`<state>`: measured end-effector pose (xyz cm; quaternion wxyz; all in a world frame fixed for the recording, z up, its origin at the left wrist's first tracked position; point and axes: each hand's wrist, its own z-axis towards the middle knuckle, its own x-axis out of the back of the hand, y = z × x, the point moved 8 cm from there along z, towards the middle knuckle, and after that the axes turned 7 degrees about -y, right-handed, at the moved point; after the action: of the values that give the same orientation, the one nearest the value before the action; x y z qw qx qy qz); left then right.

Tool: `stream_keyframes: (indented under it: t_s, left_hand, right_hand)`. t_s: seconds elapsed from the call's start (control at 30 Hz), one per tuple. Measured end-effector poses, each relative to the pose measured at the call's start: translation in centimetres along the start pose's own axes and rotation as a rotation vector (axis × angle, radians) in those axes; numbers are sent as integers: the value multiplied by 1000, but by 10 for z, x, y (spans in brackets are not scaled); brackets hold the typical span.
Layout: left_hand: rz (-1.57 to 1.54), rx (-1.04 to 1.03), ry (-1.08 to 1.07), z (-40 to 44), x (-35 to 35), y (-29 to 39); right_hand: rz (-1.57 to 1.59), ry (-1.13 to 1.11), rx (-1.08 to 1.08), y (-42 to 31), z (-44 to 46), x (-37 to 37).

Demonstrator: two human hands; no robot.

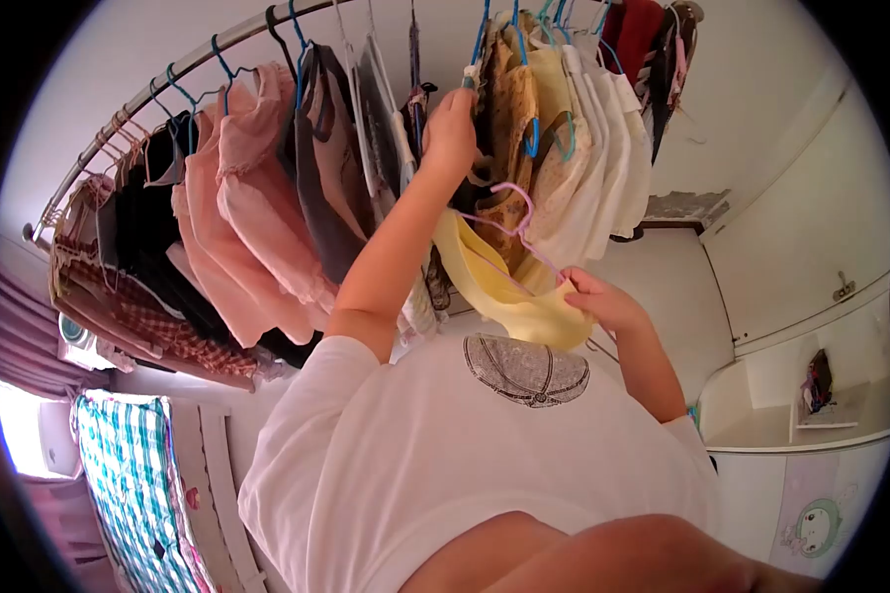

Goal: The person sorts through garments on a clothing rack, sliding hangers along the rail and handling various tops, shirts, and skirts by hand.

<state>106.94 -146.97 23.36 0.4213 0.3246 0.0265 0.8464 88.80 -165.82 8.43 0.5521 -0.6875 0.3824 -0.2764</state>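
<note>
Yellow top [534, 321] is held below the right half of the curved rail [245, 33], with the hook of its lilac hanger [530, 208] free of the metal. Its edge is pinched near 1 end of that hanger between the thumb and fingers of the right hand [603, 299]. The left hand [452, 127] is raised among the hanging clothes; its fingers are partly hidden, and what is gripped there cannot be told. Light, limp handling can be expected: the cloth looks thin and soft, and could slip off the slim hanger, so it is best taken at the shoulder together with the hanger's arm. Toward the rail's left end, ruffled pink garments [252, 158] and a checked garment [183, 331] are hung; toward its right end, pale white garments [613, 148] are draped in narrow folds.
</note>
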Motion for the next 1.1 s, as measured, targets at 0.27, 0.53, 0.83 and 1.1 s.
stream_keyframes:
  t_s: [0.27, 0.53, 0.83, 1.1]
  left_hand:
    - [-76, 2, -124, 0, 16, -12]
    - [189, -173, 27, 1, 41, -25]
    - [333, -182, 62, 0, 52, -26]
    - [1031, -501, -682, -62, -46, 18]
  right_hand:
    - [221, 208, 232, -75, 42, -31]
    - [296, 369, 228, -77, 36, 40]
    - [315, 307, 158, -70, 18, 73]
    - [253, 430, 89, -66, 23, 46]
